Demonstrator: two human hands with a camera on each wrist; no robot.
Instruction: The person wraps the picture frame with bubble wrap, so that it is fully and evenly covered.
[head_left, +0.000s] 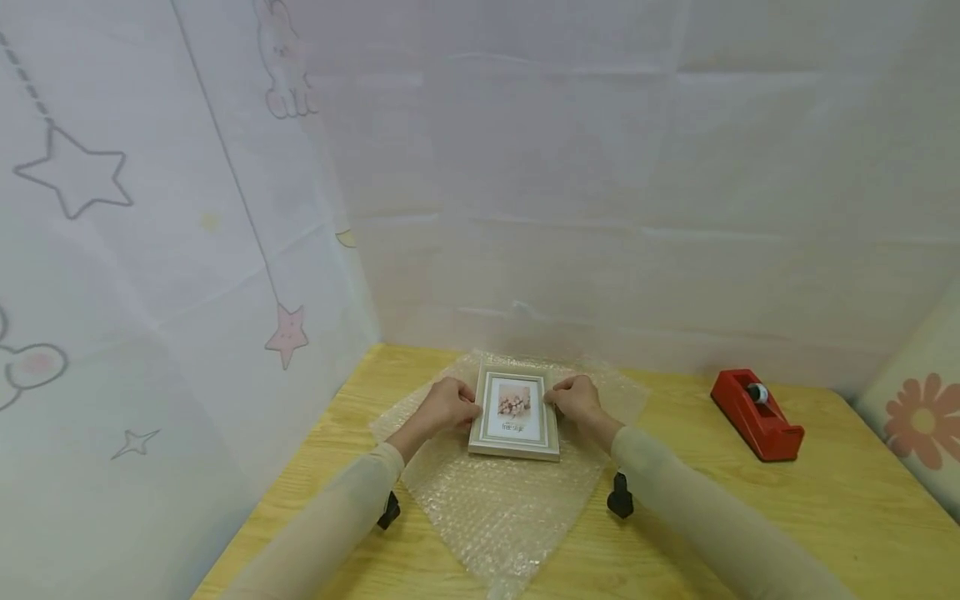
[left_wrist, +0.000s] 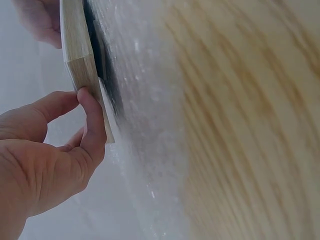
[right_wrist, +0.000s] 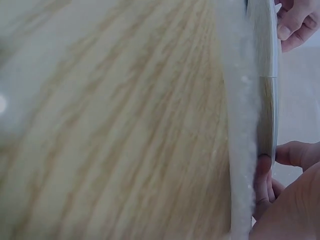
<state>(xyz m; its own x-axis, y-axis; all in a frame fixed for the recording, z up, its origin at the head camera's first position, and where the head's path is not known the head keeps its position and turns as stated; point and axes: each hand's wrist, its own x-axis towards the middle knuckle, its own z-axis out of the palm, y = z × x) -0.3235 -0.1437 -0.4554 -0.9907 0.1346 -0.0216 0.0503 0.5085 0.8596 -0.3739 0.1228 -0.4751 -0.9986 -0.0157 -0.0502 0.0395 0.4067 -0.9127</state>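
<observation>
At the lower centre of the head view, a person's left hand (head_left: 447, 403) and right hand (head_left: 579, 401) pinch opposite side edges of a picture frame (head_left: 514, 412) over bubble wrap (head_left: 495, 508) on a wooden table (head_left: 675, 500), while a red tape dispenser (head_left: 756, 421) sits at lower right

A picture frame (head_left: 515, 449) with a pink floral print is gripped at its two sides by a left hand (head_left: 444, 406) and a right hand (head_left: 581, 403) over a sheet of bubble wrap (head_left: 491, 508) spread on a wood-grain desk (head_left: 840, 525). Well apart to the right, a red tape dispenser (head_left: 752, 421) is seen near the far edge. The scene is backed by a pale sheet (head_left: 637, 208), decorated at left with stars, including a pink one (head_left: 287, 333).
</observation>
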